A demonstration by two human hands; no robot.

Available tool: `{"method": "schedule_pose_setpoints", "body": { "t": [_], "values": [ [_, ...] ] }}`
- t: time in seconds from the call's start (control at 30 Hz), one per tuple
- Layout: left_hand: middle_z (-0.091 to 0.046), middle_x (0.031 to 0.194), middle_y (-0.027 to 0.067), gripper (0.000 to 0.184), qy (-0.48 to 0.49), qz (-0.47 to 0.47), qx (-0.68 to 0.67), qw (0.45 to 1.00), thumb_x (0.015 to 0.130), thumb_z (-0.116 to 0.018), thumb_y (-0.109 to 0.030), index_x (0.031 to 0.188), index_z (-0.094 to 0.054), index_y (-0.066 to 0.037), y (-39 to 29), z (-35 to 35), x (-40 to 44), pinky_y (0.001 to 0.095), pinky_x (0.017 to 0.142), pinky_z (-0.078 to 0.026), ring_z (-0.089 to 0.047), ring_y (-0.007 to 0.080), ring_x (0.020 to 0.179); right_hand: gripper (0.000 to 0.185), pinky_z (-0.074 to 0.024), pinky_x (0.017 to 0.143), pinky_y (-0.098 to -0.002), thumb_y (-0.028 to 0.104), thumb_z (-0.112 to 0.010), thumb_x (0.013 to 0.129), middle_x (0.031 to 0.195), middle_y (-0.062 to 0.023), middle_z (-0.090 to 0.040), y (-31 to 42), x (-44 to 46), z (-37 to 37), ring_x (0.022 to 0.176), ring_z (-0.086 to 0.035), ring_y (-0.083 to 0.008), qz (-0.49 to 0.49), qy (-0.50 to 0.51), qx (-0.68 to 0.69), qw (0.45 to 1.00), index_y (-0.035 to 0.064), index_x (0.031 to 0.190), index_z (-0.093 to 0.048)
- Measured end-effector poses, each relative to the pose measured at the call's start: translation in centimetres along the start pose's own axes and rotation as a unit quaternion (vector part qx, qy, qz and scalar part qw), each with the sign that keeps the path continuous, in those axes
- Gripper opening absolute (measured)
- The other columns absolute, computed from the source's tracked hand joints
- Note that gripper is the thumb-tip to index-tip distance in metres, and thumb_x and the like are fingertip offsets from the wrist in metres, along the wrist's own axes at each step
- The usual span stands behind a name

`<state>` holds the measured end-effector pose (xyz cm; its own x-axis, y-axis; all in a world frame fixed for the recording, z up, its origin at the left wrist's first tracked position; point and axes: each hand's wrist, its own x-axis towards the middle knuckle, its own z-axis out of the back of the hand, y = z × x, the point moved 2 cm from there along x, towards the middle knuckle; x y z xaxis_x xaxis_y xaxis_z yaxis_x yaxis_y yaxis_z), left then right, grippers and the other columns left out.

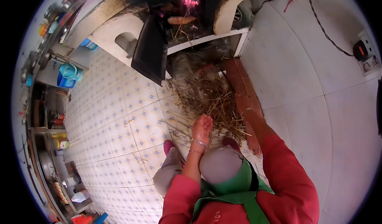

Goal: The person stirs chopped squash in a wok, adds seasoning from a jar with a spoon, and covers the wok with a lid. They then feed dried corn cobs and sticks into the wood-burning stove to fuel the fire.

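My left hand is above the near edge of a pile of dry straw and twigs. Its palm shows, the fingers are slightly bent, and nothing is in it. On the right side of the pile, my right hand reaches down beside a reddish-brown board; its fingers are hidden beyond the wrist. In the stove opening, a corn cob lies near a pink-glowing fire. The black stove door hangs wide open.
A white wall with a socket and dangling cord is close on my right. Patterned tiles stretch to the left. Shelves with bottles and a blue bucket line the far left. My knees are bent near the straw.
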<state>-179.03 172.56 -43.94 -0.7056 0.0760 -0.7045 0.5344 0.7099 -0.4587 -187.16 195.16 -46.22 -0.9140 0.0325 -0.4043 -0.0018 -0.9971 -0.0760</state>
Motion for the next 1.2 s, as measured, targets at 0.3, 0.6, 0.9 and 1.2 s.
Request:
{"method": "schedule_pose_setpoints", "body": {
  "t": [0.3, 0.6, 0.9, 1.2],
  "values": [
    [-0.060, 0.099, 0.0065, 0.023, 0.001, 0.021, -0.031, 0.999, 0.088, -0.055, -0.022, 0.105, -0.053, -0.007, 1.9, 2.4, 0.6, 0.0332, 0.081, -0.049, -0.058, 0.0193, 0.092, 0.039, -0.0436, 0.086, -0.0429, 0.012, -0.048, 0.084, 0.107, -0.0253, -0.057, -5.0, -21.3, -0.8, 0.100, -0.057, -0.0353, 0.060, 0.052, 0.116, 0.990, 0.0031, 0.122, -0.048],
    [-0.061, 0.097, 0.0054, 0.020, 0.033, 0.041, 0.010, 0.999, 0.088, -0.054, -0.022, 0.102, -0.054, -0.008, 3.4, 2.5, -0.4, 0.0321, 0.079, -0.050, -0.059, 0.0180, 0.090, 0.036, -0.0455, 0.079, -0.0430, 0.006, -0.048, 0.080, 0.093, -0.0197, -0.063, -3.9, -18.9, -3.9, 0.091, -0.060, -0.0350, 0.003, -0.116, 0.203, 0.972, 0.0103, 0.115, -0.057],
    [-0.061, 0.098, 0.0051, 0.019, 0.014, 0.033, 0.025, 0.999, 0.087, -0.055, -0.022, 0.101, -0.056, -0.008, 2.3, 5.0, -1.3, 0.0335, 0.081, -0.050, -0.059, 0.0189, 0.091, 0.043, -0.0470, 0.070, -0.0427, 0.006, -0.049, 0.080, 0.091, -0.0217, -0.061, -2.1, -20.6, -10.1, 0.085, -0.060, -0.0346, 0.058, -0.063, 0.228, 0.970, 0.0140, 0.122, -0.053],
    [-0.062, 0.099, 0.0060, 0.019, 0.059, 0.078, 0.025, 0.995, 0.090, -0.053, -0.022, 0.101, -0.058, -0.008, 3.5, 3.5, -0.8, 0.0362, 0.089, -0.047, -0.058, 0.0204, 0.095, 0.032, -0.0447, 0.059, -0.0353, 0.014, -0.060, 0.082, 0.074, -0.0116, -0.061, -6.9, -17.3, -13.8, 0.064, -0.055, -0.0189, 0.048, -0.156, 0.474, 0.865, 0.0061, 0.113, -0.057]
  ]
}}
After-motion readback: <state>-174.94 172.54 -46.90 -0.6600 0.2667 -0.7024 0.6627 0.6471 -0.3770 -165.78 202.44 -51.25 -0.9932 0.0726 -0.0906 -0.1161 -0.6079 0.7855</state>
